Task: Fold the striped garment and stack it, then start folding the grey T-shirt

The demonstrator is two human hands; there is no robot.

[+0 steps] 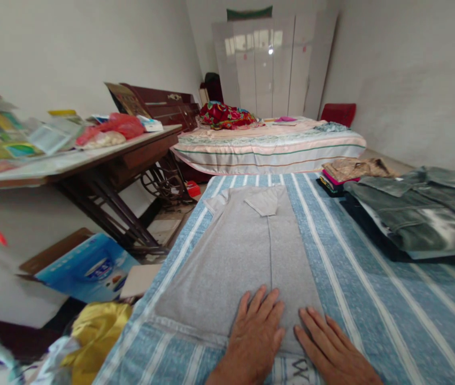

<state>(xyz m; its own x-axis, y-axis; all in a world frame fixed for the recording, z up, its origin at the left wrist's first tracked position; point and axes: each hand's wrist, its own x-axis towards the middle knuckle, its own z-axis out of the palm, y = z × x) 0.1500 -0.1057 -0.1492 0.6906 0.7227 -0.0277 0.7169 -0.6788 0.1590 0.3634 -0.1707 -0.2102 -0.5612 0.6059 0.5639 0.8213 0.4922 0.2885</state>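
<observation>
A grey short-sleeved shirt [227, 256] lies spread on the blue striped bed sheet [335, 251], its right side folded inward with one sleeve turned back on top. My left hand [256, 331] rests flat on the lower part of the shirt, fingers stretched out. Along the folded right edge near the hem lies my right hand [329, 342], also flat with the fingers extended. Neither hand grips anything. Between the wrists, printed letters show at the near edge, partly cut off by the frame.
Folded clothes, topped by a dark green denim garment [423, 208], lie on the right. A cluttered sewing machine table [51, 170] stands left, above a blue box [91, 267] and a yellow cloth [97, 337]. Another bed [291, 144] is beyond, with a wardrobe [263, 69] behind.
</observation>
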